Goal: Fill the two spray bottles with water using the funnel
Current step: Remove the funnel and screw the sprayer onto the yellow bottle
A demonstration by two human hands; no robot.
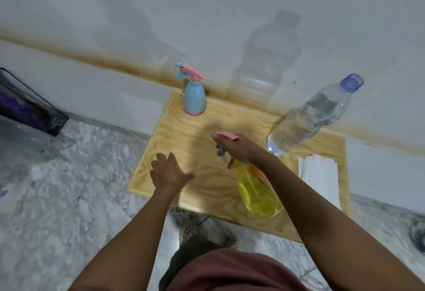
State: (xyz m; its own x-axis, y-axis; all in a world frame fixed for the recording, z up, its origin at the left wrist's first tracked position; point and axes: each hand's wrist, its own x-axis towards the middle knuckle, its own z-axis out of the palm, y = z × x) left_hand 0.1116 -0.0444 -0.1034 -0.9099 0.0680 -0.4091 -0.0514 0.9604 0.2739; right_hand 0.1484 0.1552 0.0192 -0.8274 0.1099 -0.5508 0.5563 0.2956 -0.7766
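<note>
Reddish-brown clothing (230,274) fills the bottom edge of view, nearest the lens, with both bare forearms reaching forward from it over a pale wooden bench (230,120) set against a white wall.

Right hand (241,149): grip clenched around the neck of the yellow spray bottle (257,189), just under its pink-and-blue trigger head (224,138). Bottle is translucent yellow, standing on the near right part of the bench, leaning slightly toward the camera in this wide-angle view. An orange shape shows through the plastic near the shoulder; cannot tell what it is.

Left hand (169,172): grip released, fingers spread, palm down over bare wood on the near left of the bench. Cannot tell whether it touches the surface. It holds nothing.

Blue spray bottle (195,99): upright at the far left corner of the bench, close to the wall, pink base ring, pink-and-blue trigger head fitted. Well apart from both hands.

Clear water bottle (310,115): far right of the bench, uncapped, partly filled, blue neck ring.

White paper (319,178) lies flat at the bench's right edge, beside the right forearm.

Marbled grey floor (69,198) around the bench; a clear plastic container (27,118) sits on it at far left.
</note>
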